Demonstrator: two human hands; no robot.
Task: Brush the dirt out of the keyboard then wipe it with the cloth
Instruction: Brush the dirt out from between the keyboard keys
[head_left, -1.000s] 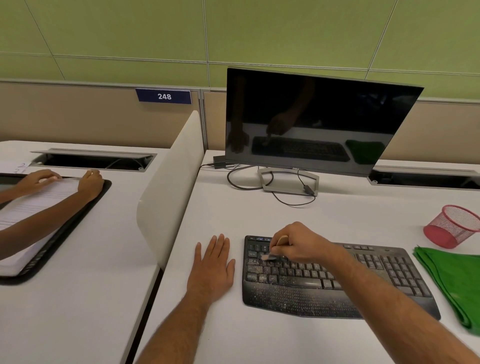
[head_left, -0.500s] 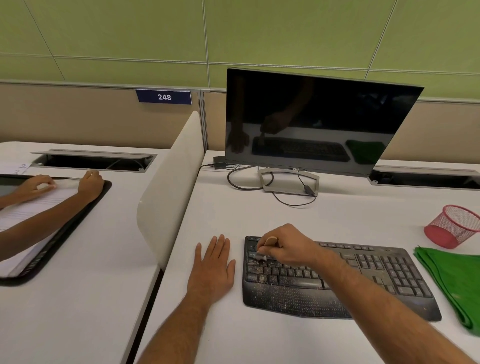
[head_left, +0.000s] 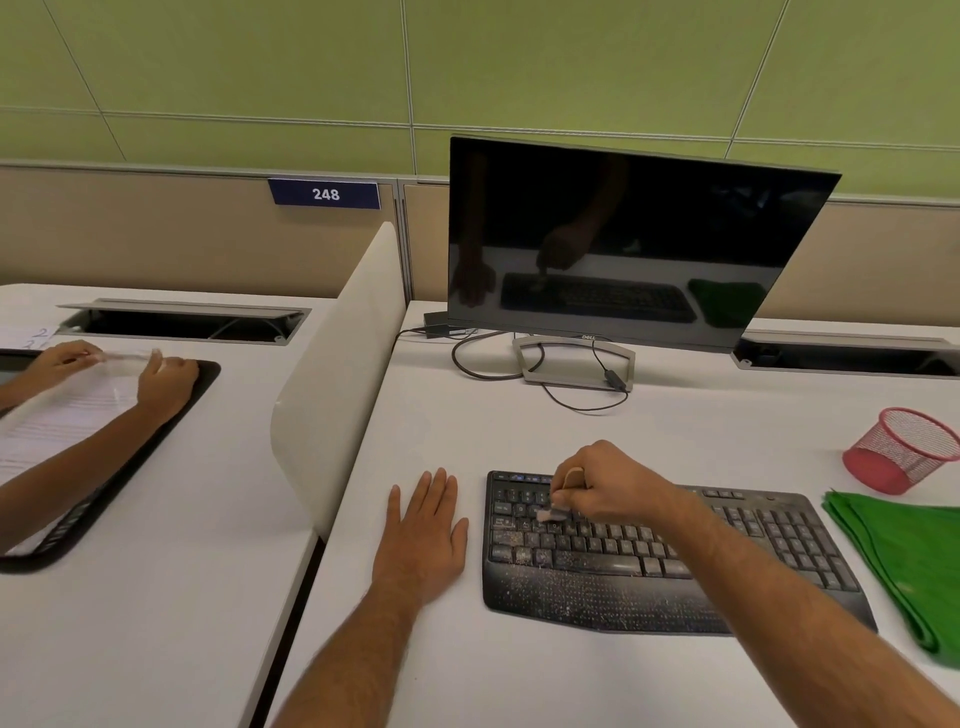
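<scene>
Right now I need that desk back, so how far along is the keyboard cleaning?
Early. Nothing looks finished: the keyboard has specks all over its left keys and palm rest. In hand: the right hand grips a small brush on the upper-left keys, while the left hand rests flat on the desk. Left: the rest of the brushing, then wiping; the green cloth lies folded to the right.

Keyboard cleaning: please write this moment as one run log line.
stage: brushing | right hand: grips brush on keyboard left keys | left hand: flat on desk | cloth: untouched
</scene>
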